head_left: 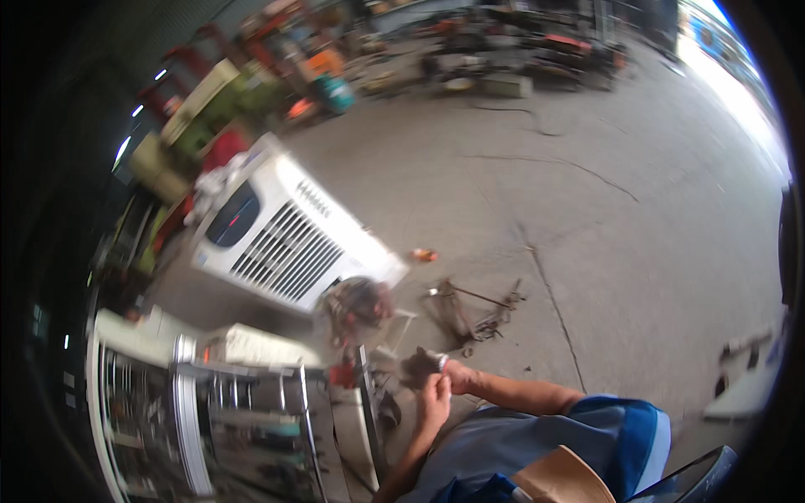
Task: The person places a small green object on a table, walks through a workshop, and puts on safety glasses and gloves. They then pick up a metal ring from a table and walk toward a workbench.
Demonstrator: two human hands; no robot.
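My right hand (459, 376) is in front of my body, its fingers hidden by a dark grey work glove (419, 365) with a pale cuff. Motion blur leaves unclear how far the glove covers the fingers. Close against it, my left hand (435, 399) has its fingers pinched together at the cuff, beside the right wrist. Just beyond both hands, a rusty metal frame (457, 308) lies on the concrete floor. To their left is a blurred dark and reddish bundle (359, 306), whose kind I cannot make out.
A large white cabinet with a slatted grille (289, 251) stands left of centre. A metal-framed rack (194, 411) fills the lower left. A small orange object (425, 255) and a dark cable (537, 126) lie on the floor. Machinery and parts (537, 50) line the back.
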